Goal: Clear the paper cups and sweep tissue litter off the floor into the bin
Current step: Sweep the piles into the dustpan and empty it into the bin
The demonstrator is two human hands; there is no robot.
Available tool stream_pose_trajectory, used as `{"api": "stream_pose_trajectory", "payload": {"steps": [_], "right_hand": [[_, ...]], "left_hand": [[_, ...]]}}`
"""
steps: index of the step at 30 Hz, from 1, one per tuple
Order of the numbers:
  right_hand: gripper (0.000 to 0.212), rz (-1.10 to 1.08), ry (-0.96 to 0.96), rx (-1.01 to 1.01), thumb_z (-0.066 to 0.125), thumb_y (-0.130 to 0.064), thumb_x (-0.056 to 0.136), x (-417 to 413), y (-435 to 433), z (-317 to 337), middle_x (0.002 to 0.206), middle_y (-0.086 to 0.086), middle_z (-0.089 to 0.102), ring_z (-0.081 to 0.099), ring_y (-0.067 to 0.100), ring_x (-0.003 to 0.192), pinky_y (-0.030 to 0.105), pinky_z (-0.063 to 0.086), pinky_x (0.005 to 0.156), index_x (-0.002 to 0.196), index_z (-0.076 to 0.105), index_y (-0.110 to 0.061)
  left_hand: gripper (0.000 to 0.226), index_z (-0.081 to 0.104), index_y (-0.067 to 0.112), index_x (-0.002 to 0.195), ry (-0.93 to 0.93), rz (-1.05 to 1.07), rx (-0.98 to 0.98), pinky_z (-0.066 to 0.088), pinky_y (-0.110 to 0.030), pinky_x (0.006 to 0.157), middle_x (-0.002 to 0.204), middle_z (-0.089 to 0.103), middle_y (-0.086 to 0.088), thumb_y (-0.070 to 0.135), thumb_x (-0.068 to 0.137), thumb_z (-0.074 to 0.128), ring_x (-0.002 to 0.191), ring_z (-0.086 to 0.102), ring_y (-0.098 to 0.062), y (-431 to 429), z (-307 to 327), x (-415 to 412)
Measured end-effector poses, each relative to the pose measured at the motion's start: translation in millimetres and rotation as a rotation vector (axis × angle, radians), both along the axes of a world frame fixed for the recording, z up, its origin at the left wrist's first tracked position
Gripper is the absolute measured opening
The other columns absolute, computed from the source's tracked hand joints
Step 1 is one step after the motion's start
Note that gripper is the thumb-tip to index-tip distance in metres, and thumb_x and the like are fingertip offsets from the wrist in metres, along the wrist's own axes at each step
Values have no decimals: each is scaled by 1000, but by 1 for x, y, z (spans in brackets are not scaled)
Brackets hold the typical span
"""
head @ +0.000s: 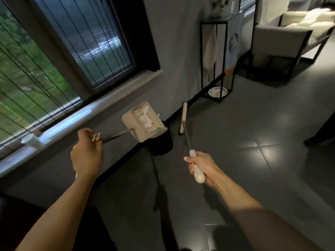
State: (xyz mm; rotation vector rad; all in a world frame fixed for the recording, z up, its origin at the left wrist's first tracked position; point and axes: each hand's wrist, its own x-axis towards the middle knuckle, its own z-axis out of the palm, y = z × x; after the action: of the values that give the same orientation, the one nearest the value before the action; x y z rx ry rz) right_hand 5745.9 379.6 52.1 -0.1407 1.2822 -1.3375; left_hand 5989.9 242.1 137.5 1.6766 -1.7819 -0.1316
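Observation:
My left hand [87,153] grips the handle of a beige dustpan [143,122], lifted and tilted over a black bin [161,144] by the wall. White tissue litter [145,119] lies inside the pan. In my right hand [200,164] is the white grip of a broom [183,118], whose beige head stands on the floor to the right of the bin. One white paper cup [31,141] stands on the window sill to the left, apart from both hands.
A black metal-frame side table [220,51] stands against the wall further back, with a white plate [217,91] on its lower shelf. A light sofa with a black frame [290,35] fills the top right corner. Dark glossy floor tiles [253,142] spread to the right.

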Motion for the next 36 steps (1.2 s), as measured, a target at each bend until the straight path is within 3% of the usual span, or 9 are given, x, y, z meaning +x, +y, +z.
{"api": "stream_pose_trajectory", "payload": {"steps": [7, 12, 15, 18, 23, 26, 29, 32, 36], "right_hand": [[16, -34, 126, -11, 60, 1, 89, 31, -59, -27, 51, 4, 42, 41, 9, 37, 21, 38, 37, 102, 51, -4], [16, -35, 142, -52, 60, 1, 89, 62, -93, -65, 47, 4, 41, 40, 10, 36, 21, 37, 37, 90, 49, -10], [26, -68, 87, -32, 59, 6, 88, 80, -106, -80, 45, 2, 41, 38, 8, 32, 18, 34, 33, 103, 48, -12], [38, -96, 35, -41, 60, 6, 88, 89, -113, -84, 52, 2, 43, 39, 7, 34, 18, 34, 33, 119, 46, -10], [39, -69, 15, -25, 63, 4, 86, 90, -114, -78, 58, 1, 47, 43, 7, 42, 18, 35, 35, 117, 47, -14], [43, -60, 25, 21, 65, 3, 85, 88, -114, -75, 57, 1, 48, 43, 7, 42, 18, 35, 36, 120, 47, -16], [57, -65, 49, 53, 65, 4, 84, 86, -111, -71, 56, 1, 48, 42, 7, 43, 18, 35, 36, 136, 45, -8], [63, -51, 53, 67, 65, 2, 84, 81, -108, -65, 61, 2, 50, 44, 7, 44, 18, 37, 37, 141, 41, -8], [60, -30, 47, 71, 64, 1, 85, 77, -103, -62, 67, 4, 50, 44, 6, 45, 18, 37, 38, 140, 40, -7]], "left_hand": [[21, 47, 10, 109, -157, -174, 19, 34, -35, 65, 92, 63, -17, 24, 95, 51, 84, 59, -42, -87, -33, 5], [13, 47, 14, 104, -360, -338, 64, 50, -41, 66, 93, 63, -8, 22, 95, 51, 78, 63, -31, -135, -108, 10], [13, 45, 12, 102, -403, -415, 124, 48, -40, 64, 93, 61, -8, 20, 94, 52, 82, 62, -32, -135, -141, 12], [30, 43, 15, 119, -404, -411, 212, 38, -34, 64, 105, 62, -7, 26, 92, 53, 93, 62, -31, -130, -152, 10], [38, 40, 21, 127, -657, -482, 379, 45, -35, 72, 133, 48, 0, 34, 92, 47, 101, 61, -29, -115, -163, 11], [43, 40, 23, 122, -606, -459, 516, 46, -39, 80, 133, 49, -4, 53, 91, 43, 105, 60, -32, -108, -164, 8], [72, 40, 23, 122, -615, -418, 694, 45, -41, 86, 122, 58, -11, 79, 77, 39, 108, 58, -34, -101, -168, 7], [84, 41, 24, 122, -323, -384, 876, 46, -42, 91, 118, 60, -8, 87, 67, 37, 105, 59, -30, -101, -167, 7], [69, 44, 31, 117, -73, -327, 937, 49, -44, 91, 113, 63, 0, 81, 70, 47, 97, 62, -20, -109, -167, 4]]}}
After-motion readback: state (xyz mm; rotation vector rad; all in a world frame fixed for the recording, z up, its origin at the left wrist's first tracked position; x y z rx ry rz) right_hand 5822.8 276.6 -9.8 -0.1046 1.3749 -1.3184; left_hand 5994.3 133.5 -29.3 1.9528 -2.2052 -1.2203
